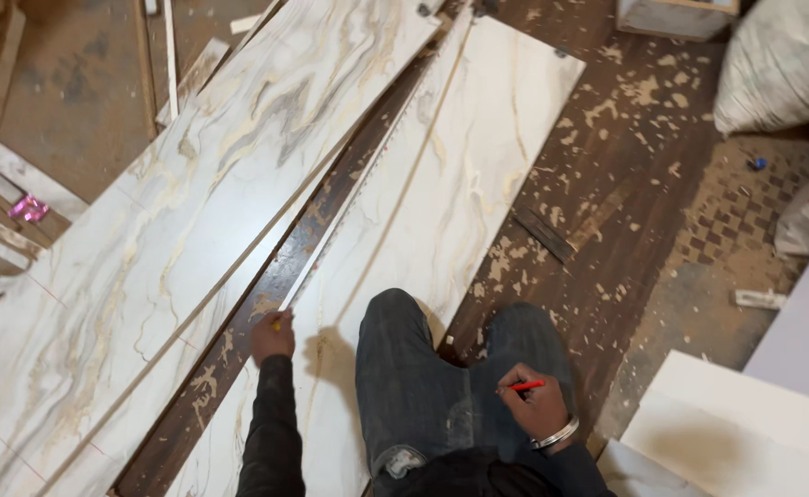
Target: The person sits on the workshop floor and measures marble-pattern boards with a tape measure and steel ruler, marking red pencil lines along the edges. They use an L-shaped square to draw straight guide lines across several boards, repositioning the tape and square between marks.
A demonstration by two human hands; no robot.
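Left hand [273,337] fingers pinch a tape measure [349,198] on a marbled panel [441,184]; right hand [535,401] fingers grip a red pencil [527,387].

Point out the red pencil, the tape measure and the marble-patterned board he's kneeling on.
red pencil [529,386], head view, on its shaft by the right hand [538,405].
tape measure [349,207], head view, mid-blade.
marble-patterned board [459,175], head view, bare face.

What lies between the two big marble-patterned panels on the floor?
In the head view, a dark wood strip of the floor shows between the left panel and the right panel, with a long thin straightedge along the right panel's edge, its near end at the left hand.
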